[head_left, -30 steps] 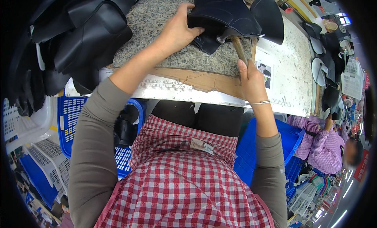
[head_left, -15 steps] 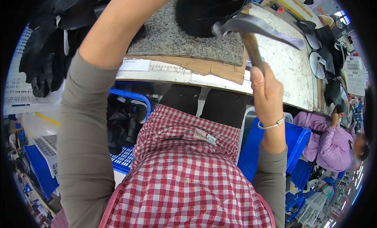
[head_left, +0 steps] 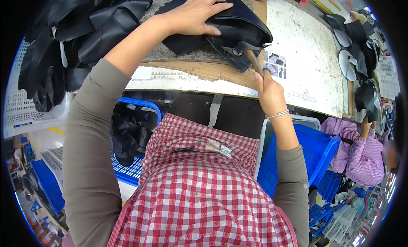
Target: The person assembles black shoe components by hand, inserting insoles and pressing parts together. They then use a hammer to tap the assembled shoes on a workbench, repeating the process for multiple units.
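A black leather-like piece (head_left: 240,28), folded and several layers thick, lies on the speckled stone slab (head_left: 163,53). My left hand (head_left: 193,15) rests on it with the fingers spread and the palm down. In my right hand (head_left: 272,94) is a hammer (head_left: 253,59), gripped by its wooden handle. Its metal head lies low over the near right edge of the black piece; whether it touches, I cannot tell. Brown cardboard (head_left: 204,70) sticks out from under the slab.
More black pieces (head_left: 106,30) are heaped at the left over a white crate (head_left: 38,119). A blue basket (head_left: 127,172) of black parts stands below the table (head_left: 314,72). Blue crates (head_left: 293,153) stand at the right, near a person in a checked pink top (head_left: 361,157).
The hammer has come down from a raised position to the near right edge of the black piece. My left hand, out of view before, now shows on the piece.
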The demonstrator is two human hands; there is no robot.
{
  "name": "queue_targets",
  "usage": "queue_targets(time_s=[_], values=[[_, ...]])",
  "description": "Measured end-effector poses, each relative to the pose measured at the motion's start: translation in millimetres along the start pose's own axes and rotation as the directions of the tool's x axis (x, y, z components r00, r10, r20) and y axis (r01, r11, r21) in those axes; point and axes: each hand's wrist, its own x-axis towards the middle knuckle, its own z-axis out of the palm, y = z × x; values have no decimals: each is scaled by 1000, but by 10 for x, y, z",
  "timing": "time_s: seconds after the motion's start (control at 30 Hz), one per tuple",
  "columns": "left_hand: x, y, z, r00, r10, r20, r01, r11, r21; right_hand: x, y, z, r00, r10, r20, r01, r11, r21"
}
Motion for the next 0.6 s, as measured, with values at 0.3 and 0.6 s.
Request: queue_targets(time_s=[0.3,0.6], values=[[444,357,-5,864,336,-376,-91,837,540,164,45,0,981,-111,-162,106,994,-39],[-721,956,578,810,-581,-79,586,799,133,562,-209,-109,978,-203,-50,185,952,-245]])
